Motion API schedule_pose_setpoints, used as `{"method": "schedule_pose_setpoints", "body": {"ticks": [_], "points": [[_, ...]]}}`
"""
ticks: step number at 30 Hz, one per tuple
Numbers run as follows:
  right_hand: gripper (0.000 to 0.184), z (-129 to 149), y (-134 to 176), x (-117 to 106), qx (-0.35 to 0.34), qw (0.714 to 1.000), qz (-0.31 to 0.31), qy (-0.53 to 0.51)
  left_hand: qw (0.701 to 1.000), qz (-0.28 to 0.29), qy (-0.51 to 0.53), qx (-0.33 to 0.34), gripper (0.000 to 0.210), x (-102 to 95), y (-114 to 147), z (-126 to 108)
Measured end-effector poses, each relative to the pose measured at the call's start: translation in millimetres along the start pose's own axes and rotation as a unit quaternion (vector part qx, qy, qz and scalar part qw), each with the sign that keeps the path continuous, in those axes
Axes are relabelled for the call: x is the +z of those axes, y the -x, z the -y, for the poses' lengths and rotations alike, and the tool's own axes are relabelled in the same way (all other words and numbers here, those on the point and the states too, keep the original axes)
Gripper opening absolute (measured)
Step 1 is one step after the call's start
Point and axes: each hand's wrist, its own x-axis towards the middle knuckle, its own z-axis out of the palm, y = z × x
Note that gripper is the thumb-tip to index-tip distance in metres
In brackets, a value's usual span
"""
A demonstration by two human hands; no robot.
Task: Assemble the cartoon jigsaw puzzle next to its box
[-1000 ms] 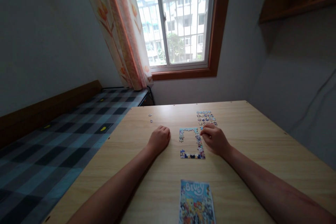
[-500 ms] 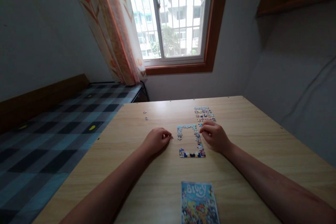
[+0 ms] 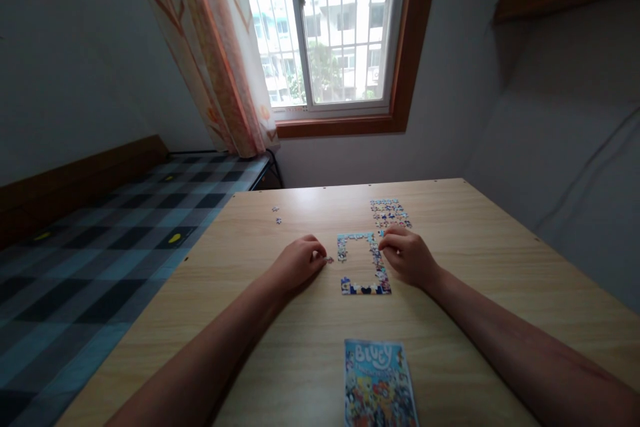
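Note:
A partly joined jigsaw frame (image 3: 383, 273) lies flat on the wooden table, with a gap along its left side. Just left of that gap, my left hand (image 3: 303, 260) pinches a small puzzle piece (image 3: 329, 259) at its fingertips. My right hand (image 3: 406, 255) rests by the frame's upper right edge, its fingers curled together; whatever may be in them is hidden. Beyond it, loose puzzle pieces (image 3: 390, 212) are laid out in rows, partly covered by the hand.
Two stray puzzle pieces (image 3: 278, 221) lie at the table's far left. A Bluey picture sheet or box (image 3: 380, 383) sits near me on the table (image 3: 280, 360). A bed with a checked cover (image 3: 125, 267) adjoins the left side, and a window (image 3: 345, 33) is ahead.
The view has tipped slightly, so everything sits a little higher. My left hand's piece shows a bit more, slightly closer to the frame; my right hand has hardly moved.

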Motion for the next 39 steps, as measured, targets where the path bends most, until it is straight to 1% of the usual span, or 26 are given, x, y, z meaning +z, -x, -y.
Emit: {"method": "schedule_pose_setpoints", "body": {"ticks": [6, 12, 16, 26, 33, 39], "points": [[0.025, 0, 0, 0, -0.002, 1.0, 0.003, 0.0, 0.999, -0.025, -0.007, 0.029, 0.01, 9.1, 6, -12], [0.024, -1, 0, 2, 0.002, 1.0, 0.006, -0.001, 0.997, -0.053, -0.032, 0.042, 0.012, 19.0, 7, -29], [0.025, 1, -1, 2, 0.002, 1.0, 0.0, -0.007, 0.996, -0.064, -0.046, 0.044, 0.011, 21.7, 6, -35], [0.025, 0, -1, 2, -0.006, 1.0, 0.001, -0.003, 0.995, -0.071, -0.054, 0.043, 0.017, 22.3, 5, -33], [0.025, 1, -1, 2, 0.0, 1.0, 0.004, 0.002, 0.988, -0.075, -0.073, 0.117, 0.018, 21.7, 5, -26], [0.025, 1, -1, 1, 0.001, 1.0, 0.006, 0.011, 0.988, -0.061, -0.071, 0.122, 0.017, 22.8, 3, -24]]}}
